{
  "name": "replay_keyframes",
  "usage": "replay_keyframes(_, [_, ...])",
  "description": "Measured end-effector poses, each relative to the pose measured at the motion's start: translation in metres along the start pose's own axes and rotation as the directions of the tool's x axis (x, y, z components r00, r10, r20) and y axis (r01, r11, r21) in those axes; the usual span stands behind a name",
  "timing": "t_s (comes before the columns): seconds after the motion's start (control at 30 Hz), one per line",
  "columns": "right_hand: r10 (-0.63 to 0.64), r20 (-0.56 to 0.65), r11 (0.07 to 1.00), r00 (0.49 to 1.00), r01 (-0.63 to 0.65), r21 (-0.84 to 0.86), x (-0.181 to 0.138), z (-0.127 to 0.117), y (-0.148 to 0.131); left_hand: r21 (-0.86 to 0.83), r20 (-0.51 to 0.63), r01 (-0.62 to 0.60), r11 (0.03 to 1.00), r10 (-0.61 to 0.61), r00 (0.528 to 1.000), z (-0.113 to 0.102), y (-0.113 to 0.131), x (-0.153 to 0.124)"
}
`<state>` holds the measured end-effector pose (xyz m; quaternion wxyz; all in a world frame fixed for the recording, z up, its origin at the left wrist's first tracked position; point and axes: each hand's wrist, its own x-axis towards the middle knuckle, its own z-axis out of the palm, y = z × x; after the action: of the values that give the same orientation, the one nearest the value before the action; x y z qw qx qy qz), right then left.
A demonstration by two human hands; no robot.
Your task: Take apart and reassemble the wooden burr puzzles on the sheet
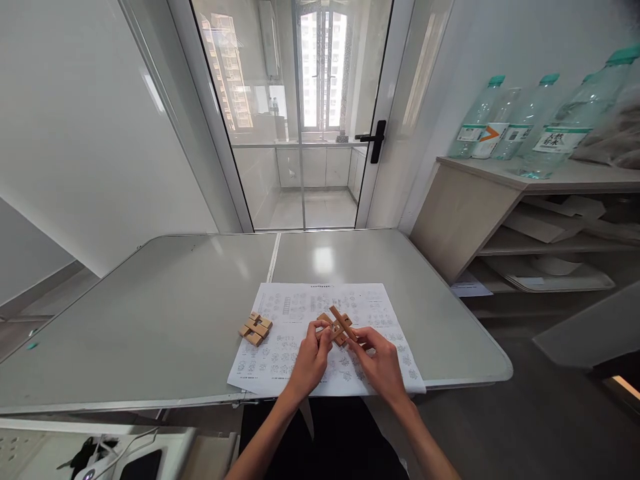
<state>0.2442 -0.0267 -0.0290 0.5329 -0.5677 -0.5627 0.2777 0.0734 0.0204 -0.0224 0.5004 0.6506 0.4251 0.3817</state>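
We had both hands together over the near edge of the surface (450, 333), right of the pale seam that crossed it, above a printed sheet (385, 303) reaching that edge. The notched wooden bars (340, 339) lay crossed between our fingertips, just ahead of our knuckles, and across them slanted a slim wooden stick (341, 321). Its long axis ran obliquely: one end pointed toward the far edge and a little left, the other came down to our right fingertips, so the right hand (377, 360) was the nearer to it. That hand was partly curled, thumb and forefinger closed on the stick's near end, the other fingers bent loosely. Our left hand (314, 353) was drawn in tighter, pinching the crossed bars from their left side between thumb and bent forefinger; we could not tell exactly which bar bore the grip, since fingers and wood overlapped. Well apart, to the left, a cluster of wooden blocks (256, 329) sat at the sheet's left border, nearer the surface's near edge than its far one.
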Motion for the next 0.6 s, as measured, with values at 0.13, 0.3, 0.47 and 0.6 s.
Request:
replay_keyframes(0.13, [-0.022,0.007,1.000,1.000,0.022,0.009,0.000,-0.001,-0.003,0.004,-0.025,0.001,1.000,-0.001,1.000,-0.002,-0.001,-0.001])
replay_keyframes(0.3, [-0.047,0.015,0.999,0.999,0.047,0.000,0.000,-0.003,-0.005,-0.023,-0.012,0.014,1.000,-0.014,1.000,-0.003,0.000,-0.002])
replay_keyframes(0.47, [-0.080,0.071,0.996,0.994,0.082,-0.027,-0.003,0.004,-0.002,-0.074,0.042,-0.009,0.997,0.012,0.999,-0.002,0.004,0.000])
replay_keyframes(0.6, [-0.095,0.071,0.993,0.993,0.099,-0.060,-0.008,0.012,0.002,-0.151,0.089,0.000,0.989,0.014,0.996,0.000,0.007,0.000])
